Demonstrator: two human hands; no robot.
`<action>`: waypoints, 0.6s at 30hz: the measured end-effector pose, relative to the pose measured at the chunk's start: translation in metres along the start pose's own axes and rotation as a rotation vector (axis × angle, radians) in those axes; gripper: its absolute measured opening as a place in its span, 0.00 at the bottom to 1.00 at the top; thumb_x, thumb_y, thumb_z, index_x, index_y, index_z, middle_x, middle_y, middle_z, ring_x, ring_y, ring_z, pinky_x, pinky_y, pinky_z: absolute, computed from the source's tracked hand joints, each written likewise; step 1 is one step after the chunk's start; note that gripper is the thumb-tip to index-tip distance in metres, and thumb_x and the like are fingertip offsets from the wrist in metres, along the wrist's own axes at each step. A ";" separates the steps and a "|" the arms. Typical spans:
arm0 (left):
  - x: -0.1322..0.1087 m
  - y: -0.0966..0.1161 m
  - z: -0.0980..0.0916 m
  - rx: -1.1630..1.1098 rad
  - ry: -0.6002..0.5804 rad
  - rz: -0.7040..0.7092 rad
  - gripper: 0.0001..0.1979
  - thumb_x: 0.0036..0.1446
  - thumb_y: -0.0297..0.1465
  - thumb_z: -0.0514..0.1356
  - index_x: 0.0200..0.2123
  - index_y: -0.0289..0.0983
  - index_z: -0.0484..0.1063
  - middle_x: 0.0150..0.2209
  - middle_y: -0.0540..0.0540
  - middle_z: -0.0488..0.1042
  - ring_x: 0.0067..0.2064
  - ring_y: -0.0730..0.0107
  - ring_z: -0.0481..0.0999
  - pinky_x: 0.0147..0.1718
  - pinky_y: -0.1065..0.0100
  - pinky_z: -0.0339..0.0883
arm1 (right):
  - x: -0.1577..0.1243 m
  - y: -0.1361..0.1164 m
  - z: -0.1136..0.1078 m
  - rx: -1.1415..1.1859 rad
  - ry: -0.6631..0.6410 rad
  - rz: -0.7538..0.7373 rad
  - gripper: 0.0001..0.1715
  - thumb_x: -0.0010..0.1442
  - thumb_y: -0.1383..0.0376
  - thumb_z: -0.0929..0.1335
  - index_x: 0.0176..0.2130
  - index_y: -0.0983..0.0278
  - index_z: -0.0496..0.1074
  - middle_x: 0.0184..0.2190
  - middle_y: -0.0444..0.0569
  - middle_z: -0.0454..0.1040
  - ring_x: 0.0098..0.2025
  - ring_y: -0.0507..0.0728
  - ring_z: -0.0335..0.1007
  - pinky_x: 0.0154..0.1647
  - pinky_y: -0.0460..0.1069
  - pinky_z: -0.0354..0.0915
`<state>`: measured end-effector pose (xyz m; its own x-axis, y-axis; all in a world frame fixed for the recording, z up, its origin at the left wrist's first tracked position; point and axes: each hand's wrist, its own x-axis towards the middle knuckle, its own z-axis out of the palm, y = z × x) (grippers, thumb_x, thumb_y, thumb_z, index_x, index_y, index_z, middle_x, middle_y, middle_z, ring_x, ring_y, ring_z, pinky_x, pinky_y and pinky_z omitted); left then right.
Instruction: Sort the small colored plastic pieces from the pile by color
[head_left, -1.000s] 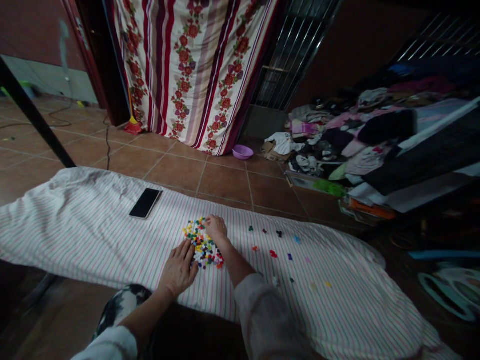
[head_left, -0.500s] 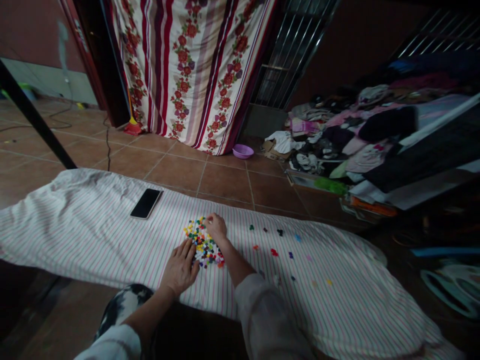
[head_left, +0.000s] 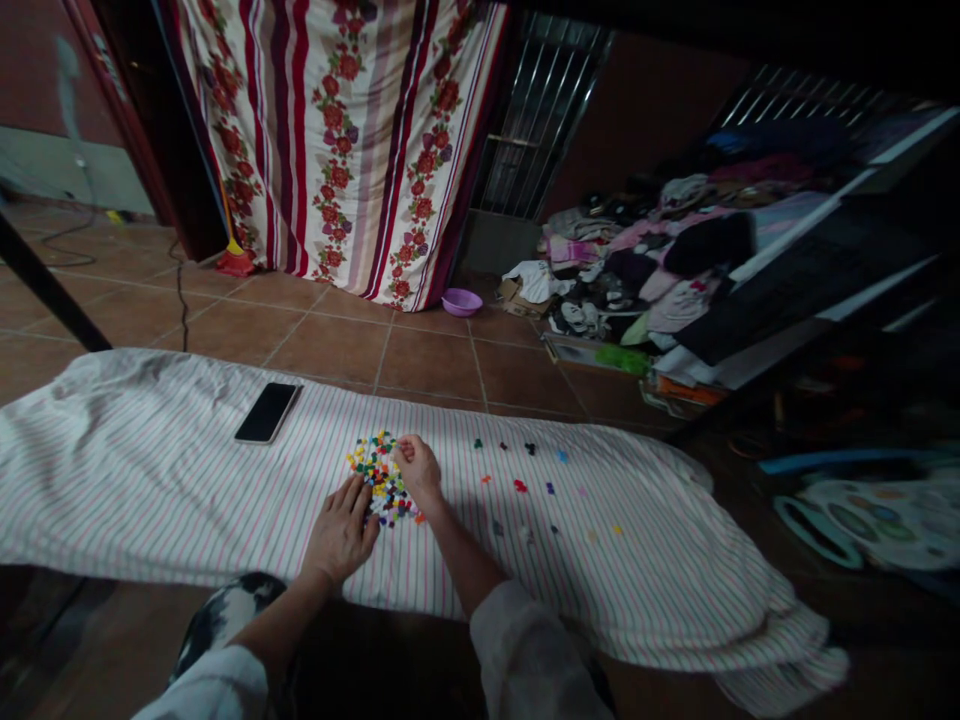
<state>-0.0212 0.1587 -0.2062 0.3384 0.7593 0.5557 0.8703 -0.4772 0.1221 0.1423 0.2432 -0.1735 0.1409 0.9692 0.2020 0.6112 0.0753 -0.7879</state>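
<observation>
A pile of small multicoloured pieces (head_left: 381, 472) lies on a striped cloth (head_left: 202, 490). My left hand (head_left: 341, 532) rests flat at the pile's near left edge, its fingers stretched out and touching the pieces. At the pile's right side, my right hand (head_left: 420, 470) has thumb and fingers pinched together; whatever is between them is too small to make out. To the right, small groups sorted by colour sit in rows, among them red pieces (head_left: 520, 486), black pieces (head_left: 530, 449), blue pieces (head_left: 562, 456) and yellow pieces (head_left: 618, 530).
A phone (head_left: 268, 413) lies on the cloth left of the pile. Beyond the cloth are a tiled floor (head_left: 337, 345), a purple basin (head_left: 461, 302), a red broom (head_left: 235, 262) and a hanging floral curtain (head_left: 300, 150). A clothes heap (head_left: 637, 270) fills the back right.
The camera view has turned right, so the scene sits further left. My right hand has drawn slightly to the pile's right side, still pinched. My left hand stays at the pile's edge.
</observation>
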 end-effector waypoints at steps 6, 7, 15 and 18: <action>-0.002 -0.005 0.004 0.012 0.024 0.041 0.20 0.62 0.36 0.50 0.52 0.32 0.68 0.55 0.32 0.71 0.59 0.50 0.68 0.51 0.53 0.68 | -0.038 -0.008 -0.013 -0.137 -0.038 -0.091 0.07 0.60 0.65 0.67 0.39 0.58 0.74 0.35 0.44 0.78 0.39 0.52 0.73 0.46 0.46 0.65; -0.002 -0.005 0.005 0.008 0.019 0.044 0.19 0.62 0.36 0.50 0.51 0.33 0.68 0.55 0.33 0.71 0.59 0.50 0.68 0.50 0.53 0.68 | -0.043 -0.008 -0.016 -0.151 -0.041 -0.102 0.08 0.60 0.66 0.67 0.39 0.58 0.74 0.35 0.43 0.78 0.40 0.52 0.73 0.46 0.46 0.65; -0.003 -0.006 0.004 -0.033 -0.003 0.029 0.20 0.62 0.37 0.48 0.51 0.35 0.68 0.54 0.32 0.72 0.59 0.48 0.69 0.49 0.50 0.69 | -0.067 0.012 -0.043 -0.165 0.029 -0.033 0.11 0.59 0.68 0.65 0.40 0.58 0.76 0.34 0.43 0.77 0.38 0.52 0.72 0.43 0.45 0.65; -0.002 -0.006 0.002 -0.053 -0.026 0.022 0.20 0.62 0.38 0.48 0.51 0.34 0.68 0.54 0.32 0.71 0.59 0.47 0.68 0.50 0.49 0.68 | -0.075 0.024 -0.056 -0.163 0.058 -0.002 0.10 0.59 0.67 0.66 0.40 0.58 0.76 0.35 0.44 0.78 0.39 0.53 0.72 0.45 0.46 0.64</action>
<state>-0.0261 0.1606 -0.2102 0.3672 0.7594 0.5371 0.8425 -0.5162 0.1540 0.1897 0.1588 -0.1749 0.1816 0.9535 0.2405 0.7293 0.0335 -0.6834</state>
